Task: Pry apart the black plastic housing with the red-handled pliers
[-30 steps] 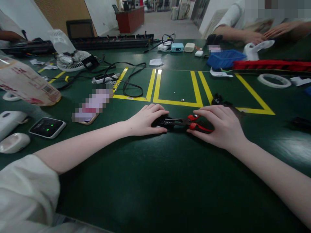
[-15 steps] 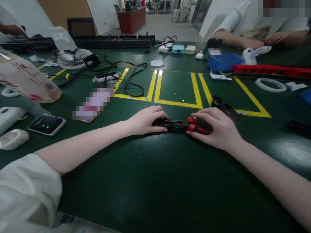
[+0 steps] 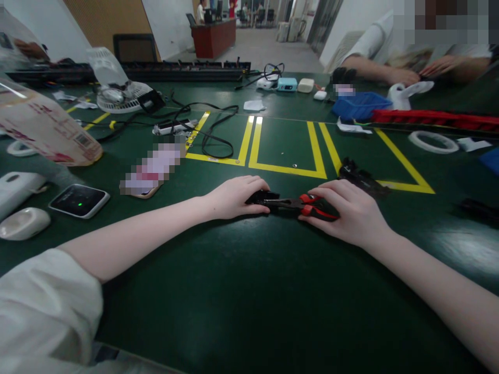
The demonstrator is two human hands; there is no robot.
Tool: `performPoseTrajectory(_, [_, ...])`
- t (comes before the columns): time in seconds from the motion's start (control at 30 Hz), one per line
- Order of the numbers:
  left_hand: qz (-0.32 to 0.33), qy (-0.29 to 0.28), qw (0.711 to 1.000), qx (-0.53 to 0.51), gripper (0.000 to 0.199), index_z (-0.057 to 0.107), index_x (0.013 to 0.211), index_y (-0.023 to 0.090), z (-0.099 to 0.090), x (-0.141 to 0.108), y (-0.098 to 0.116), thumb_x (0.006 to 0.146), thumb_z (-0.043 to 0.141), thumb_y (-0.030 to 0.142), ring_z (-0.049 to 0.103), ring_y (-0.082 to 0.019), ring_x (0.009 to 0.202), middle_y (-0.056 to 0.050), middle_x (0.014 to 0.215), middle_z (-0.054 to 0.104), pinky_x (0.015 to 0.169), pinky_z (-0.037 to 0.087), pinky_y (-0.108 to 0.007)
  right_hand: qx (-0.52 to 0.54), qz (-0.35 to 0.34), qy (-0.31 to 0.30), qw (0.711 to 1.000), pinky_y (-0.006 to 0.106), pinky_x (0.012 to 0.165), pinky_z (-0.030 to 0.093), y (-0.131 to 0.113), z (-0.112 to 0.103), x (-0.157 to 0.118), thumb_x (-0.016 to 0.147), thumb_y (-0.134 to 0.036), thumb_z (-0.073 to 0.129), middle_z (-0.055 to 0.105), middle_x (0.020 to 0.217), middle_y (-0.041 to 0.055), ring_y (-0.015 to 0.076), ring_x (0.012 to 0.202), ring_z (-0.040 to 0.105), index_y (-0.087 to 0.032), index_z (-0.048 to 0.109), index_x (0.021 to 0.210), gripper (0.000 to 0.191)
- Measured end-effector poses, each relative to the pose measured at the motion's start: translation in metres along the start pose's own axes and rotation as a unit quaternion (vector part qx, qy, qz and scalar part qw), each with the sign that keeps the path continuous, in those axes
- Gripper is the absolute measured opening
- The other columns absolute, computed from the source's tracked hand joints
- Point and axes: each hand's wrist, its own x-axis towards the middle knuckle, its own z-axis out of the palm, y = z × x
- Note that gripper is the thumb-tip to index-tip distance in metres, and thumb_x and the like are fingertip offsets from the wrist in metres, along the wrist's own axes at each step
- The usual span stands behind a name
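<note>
My right hand (image 3: 351, 210) is closed around the red and black handles of a pair of long-nose pliers (image 3: 310, 205). The jaws of the pliers point left and reach a small black part (image 3: 259, 198), which my left hand (image 3: 237, 197) pinches between thumb and fingers. Most of that part lies hidden in my fingers, and whether the jaws grip it I cannot tell. Behind my right hand, another black plastic piece (image 3: 360, 176) rests on the green table (image 3: 249, 291).
At left stand a bottle (image 3: 50, 124), a phone (image 3: 154, 169) and a small device with a screen (image 3: 80, 201). A white fan (image 3: 120, 96) and black cables (image 3: 212, 132) lie behind. Far right are a blue basket (image 3: 360, 106), a tape roll (image 3: 433, 142) and a person's hands (image 3: 405, 77).
The plier handles look closer together than before. Both hands stay in nearly the same place, while the whole view has shifted slightly.
</note>
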Motion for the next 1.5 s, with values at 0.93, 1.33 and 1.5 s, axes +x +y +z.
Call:
performPoseTrajectory(0.93, [0.004, -0.014, 1.000, 0.027, 0.043, 0.058, 0.117, 0.019, 0.0012, -0.0005, 0.0004, 0.090, 0.062, 0.052, 0.064, -0.021, 0.090, -0.007, 0.102, 0.069, 0.073, 0.044, -0.029, 0.032, -0.018, -0.004, 0.999, 0.038, 0.068, 0.058, -0.0013, -0.0025, 0.0012, 0.084, -0.047, 0.066, 0.068, 0.101, 0.0144, 0.0241, 0.086, 0.067, -0.015, 0.058, 0.110, 0.041])
performPoseTrajectory(1.33, [0.012, -0.014, 1.000, 0.023, 0.042, 0.058, 0.117, 0.020, 0.0008, -0.0004, -0.0008, 0.090, 0.062, 0.052, 0.065, -0.021, 0.092, -0.006, 0.103, 0.069, 0.074, 0.045, -0.029, 0.012, -0.028, 0.002, 1.000, 0.038, 0.072, 0.058, 0.0005, -0.0002, -0.0003, 0.083, -0.047, 0.068, 0.068, 0.102, 0.0149, 0.0247, 0.088, 0.066, -0.014, 0.058, 0.111, 0.044])
performPoseTrajectory(1.5, [0.012, -0.021, 0.999, 0.027, 0.041, 0.057, 0.119, 0.019, 0.0004, 0.0000, 0.0001, 0.093, 0.059, 0.050, 0.065, -0.022, 0.097, -0.008, 0.110, 0.069, 0.077, 0.047, -0.030, -0.001, -0.037, 0.010, 0.999, 0.036, 0.067, 0.057, 0.0000, 0.0001, 0.0002, 0.083, -0.048, 0.068, 0.067, 0.100, 0.0136, 0.0236, 0.085, 0.066, -0.016, 0.057, 0.109, 0.043])
